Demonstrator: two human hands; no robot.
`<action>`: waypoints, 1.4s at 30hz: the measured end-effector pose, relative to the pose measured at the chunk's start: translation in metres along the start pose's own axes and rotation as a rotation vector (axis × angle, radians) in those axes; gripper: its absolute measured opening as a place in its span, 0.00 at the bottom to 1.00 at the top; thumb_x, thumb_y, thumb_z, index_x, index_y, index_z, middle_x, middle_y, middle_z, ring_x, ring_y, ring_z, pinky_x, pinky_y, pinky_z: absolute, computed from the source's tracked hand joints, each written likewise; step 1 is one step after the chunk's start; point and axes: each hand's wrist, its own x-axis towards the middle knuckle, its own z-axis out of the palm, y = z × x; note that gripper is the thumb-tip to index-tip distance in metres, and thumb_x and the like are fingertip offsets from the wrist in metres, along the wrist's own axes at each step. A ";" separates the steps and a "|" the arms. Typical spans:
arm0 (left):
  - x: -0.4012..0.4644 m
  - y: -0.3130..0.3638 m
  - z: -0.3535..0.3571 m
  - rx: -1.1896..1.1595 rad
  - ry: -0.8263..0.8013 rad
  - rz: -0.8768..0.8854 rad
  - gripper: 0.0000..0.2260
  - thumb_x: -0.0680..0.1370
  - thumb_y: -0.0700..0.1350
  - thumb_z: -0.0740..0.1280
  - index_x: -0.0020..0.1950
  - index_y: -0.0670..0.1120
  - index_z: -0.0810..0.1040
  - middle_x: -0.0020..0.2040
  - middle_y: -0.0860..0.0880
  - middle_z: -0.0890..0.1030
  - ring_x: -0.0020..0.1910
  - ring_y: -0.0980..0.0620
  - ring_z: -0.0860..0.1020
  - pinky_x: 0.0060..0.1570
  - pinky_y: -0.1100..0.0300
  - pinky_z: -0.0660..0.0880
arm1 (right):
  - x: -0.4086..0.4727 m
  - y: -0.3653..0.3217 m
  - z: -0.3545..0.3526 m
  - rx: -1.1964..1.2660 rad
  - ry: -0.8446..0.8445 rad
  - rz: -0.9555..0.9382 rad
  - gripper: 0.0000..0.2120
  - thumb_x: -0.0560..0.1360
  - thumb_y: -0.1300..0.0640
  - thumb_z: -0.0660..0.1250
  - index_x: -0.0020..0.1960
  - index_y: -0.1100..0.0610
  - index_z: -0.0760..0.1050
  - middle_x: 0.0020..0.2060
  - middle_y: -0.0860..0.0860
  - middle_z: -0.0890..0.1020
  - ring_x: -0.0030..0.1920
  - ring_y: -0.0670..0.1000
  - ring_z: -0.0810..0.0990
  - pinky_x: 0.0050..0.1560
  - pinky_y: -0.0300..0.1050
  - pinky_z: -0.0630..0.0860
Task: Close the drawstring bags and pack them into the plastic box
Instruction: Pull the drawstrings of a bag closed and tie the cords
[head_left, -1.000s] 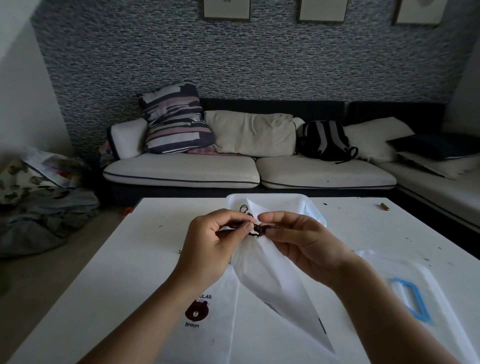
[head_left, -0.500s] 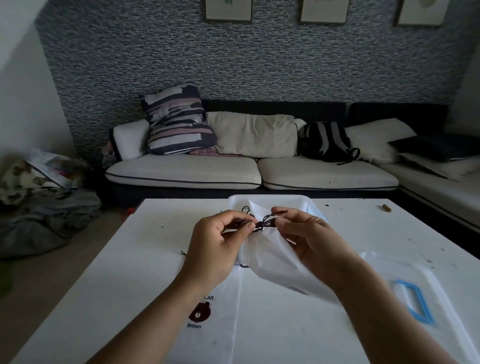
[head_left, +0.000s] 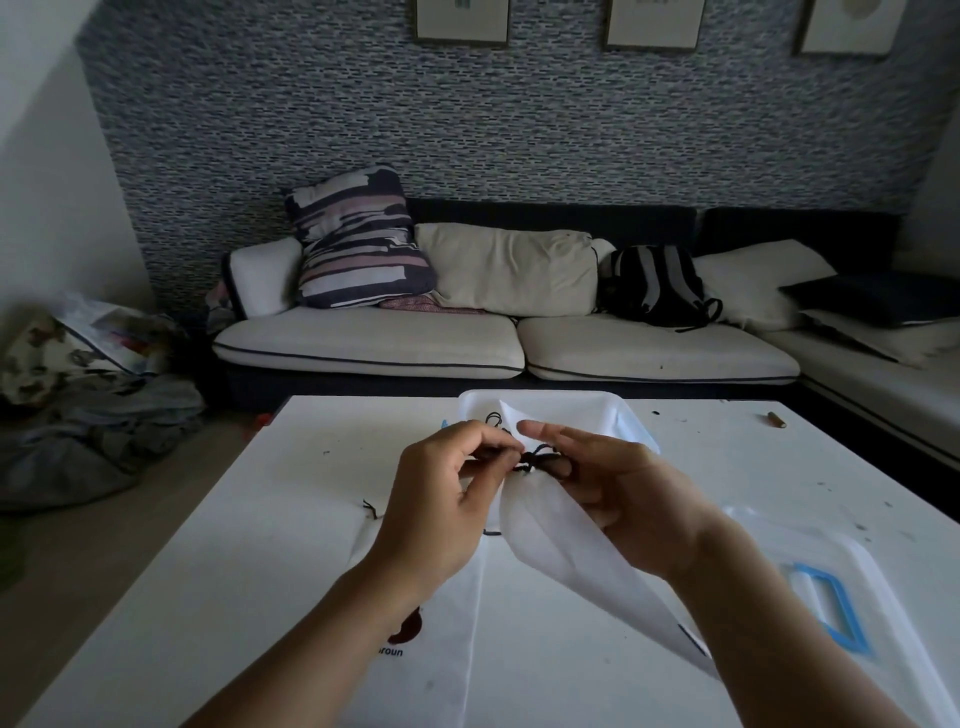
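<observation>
A white drawstring bag (head_left: 566, 551) hangs between my hands above the white table (head_left: 260, 545), its neck gathered by a dark cord (head_left: 535, 460). My left hand (head_left: 441, 499) pinches the gathered neck and cord from the left. My right hand (head_left: 618, 488) holds the cord from the right, with its index finger stretched out over the knot. More white bags, one printed with a brown bear (head_left: 405, 631), lie flat under my forearms. The clear plastic box (head_left: 582, 410) stands just behind my hands.
The box's clear lid with a blue handle (head_left: 826, 608) lies on the table at the right. A small brown object (head_left: 776, 419) rests near the table's far right edge. A sofa with cushions and a backpack (head_left: 657, 286) stands behind the table.
The bag's neck has been drawn tighter round the cord, and my right index finger has straightened over the knot. Both hands stay at the same spot above the table.
</observation>
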 end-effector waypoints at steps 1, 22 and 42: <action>0.000 0.000 0.000 -0.042 -0.031 -0.051 0.03 0.78 0.38 0.70 0.47 0.45 0.84 0.43 0.55 0.85 0.45 0.58 0.84 0.46 0.67 0.77 | -0.001 0.000 0.002 -0.164 0.006 -0.033 0.15 0.75 0.57 0.70 0.61 0.60 0.81 0.35 0.50 0.76 0.29 0.45 0.71 0.30 0.36 0.61; 0.009 -0.001 -0.021 -0.567 -0.255 -0.426 0.12 0.76 0.30 0.68 0.58 0.40 0.80 0.47 0.40 0.86 0.47 0.50 0.85 0.49 0.61 0.80 | 0.007 0.013 -0.010 -0.580 -0.023 -0.369 0.12 0.77 0.50 0.67 0.45 0.60 0.78 0.41 0.59 0.75 0.43 0.56 0.68 0.46 0.54 0.62; 0.000 0.001 -0.006 -0.285 -0.040 -0.355 0.09 0.72 0.38 0.76 0.51 0.44 0.86 0.45 0.51 0.87 0.48 0.54 0.85 0.56 0.59 0.80 | 0.022 0.029 0.007 -0.567 0.122 -0.460 0.10 0.81 0.59 0.65 0.46 0.65 0.78 0.37 0.58 0.79 0.39 0.49 0.75 0.43 0.44 0.72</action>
